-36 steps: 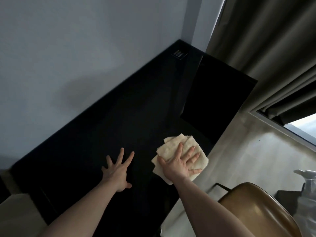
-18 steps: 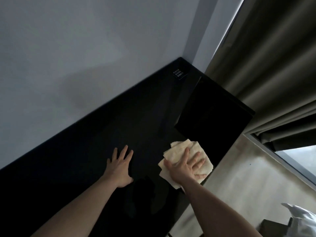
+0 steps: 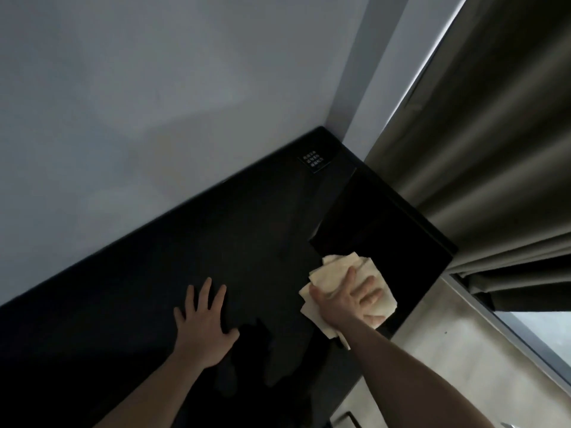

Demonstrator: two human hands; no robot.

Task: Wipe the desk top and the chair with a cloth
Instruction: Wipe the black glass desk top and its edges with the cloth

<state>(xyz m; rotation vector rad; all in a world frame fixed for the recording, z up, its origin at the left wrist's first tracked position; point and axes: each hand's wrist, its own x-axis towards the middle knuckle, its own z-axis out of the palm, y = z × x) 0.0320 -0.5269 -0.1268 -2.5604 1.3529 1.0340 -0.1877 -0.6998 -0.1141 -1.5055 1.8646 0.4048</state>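
On the black bench [image 3: 253,230], left side: left hand [image 3: 205,327] flat, palm down, fingers [image 3: 206,290] spread, holding nothing | centre-right: right hand [image 3: 347,299] flat on folded cream cloth [image 3: 335,268], fingers spread, pressing it against bench near front edge | far right: grey curtain [image 3: 482,143] hanging beside bench end.

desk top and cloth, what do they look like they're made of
Desk top: a hard, smooth black surface with a slight gloss, since it shows faint dark reflections near the arms; whether laminate, glass or painted wood cannot be told. Cloth: soft cream fabric, probably cotton or microfibre, matte, folded in limp layers that crease under the right hand.
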